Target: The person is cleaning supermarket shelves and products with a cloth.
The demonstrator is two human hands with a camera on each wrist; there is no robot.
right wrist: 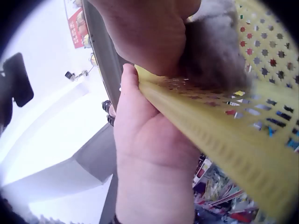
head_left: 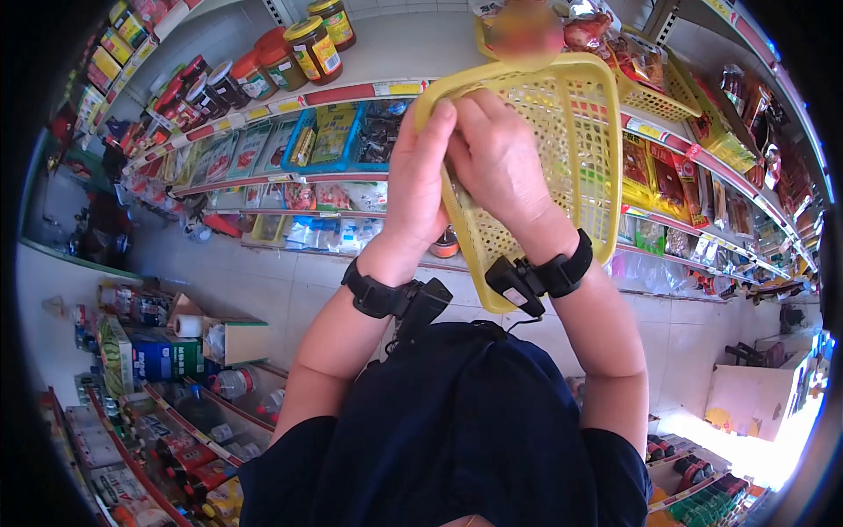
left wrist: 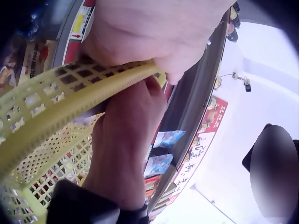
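Observation:
A yellow perforated plastic basket (head_left: pixel 606 176) is held up, tilted, before the shelves. My left hand (head_left: pixel 420 176) grips its left rim, thumb on the near side; its other fingers are partly hidden. Against the basket's inner side near that same rim is my right hand (head_left: pixel 505 158), fingers curled. In the right wrist view a grey, cloth-like thing (right wrist: pixel 217 46) sticks out from under the right hand (right wrist: pixel 145 32), against the basket wall (right wrist: pixel 224 140). The left wrist view has the right hand (left wrist: pixel 131 135) just below the left hand (left wrist: pixel 154 28), the rim (left wrist: pixel 84 102) running between them.
Jars (head_left: pixel 312 53) stand on the upper shelf, left of the basket. Blue trays (head_left: pixel 329 136) and packets sit one level lower. Another yellow basket (head_left: pixel 663 101) with packaged goods is on the right. Boxes (head_left: pixel 167 356) and bottles are at lower left, more bottles (head_left: pixel 694 470) at lower right.

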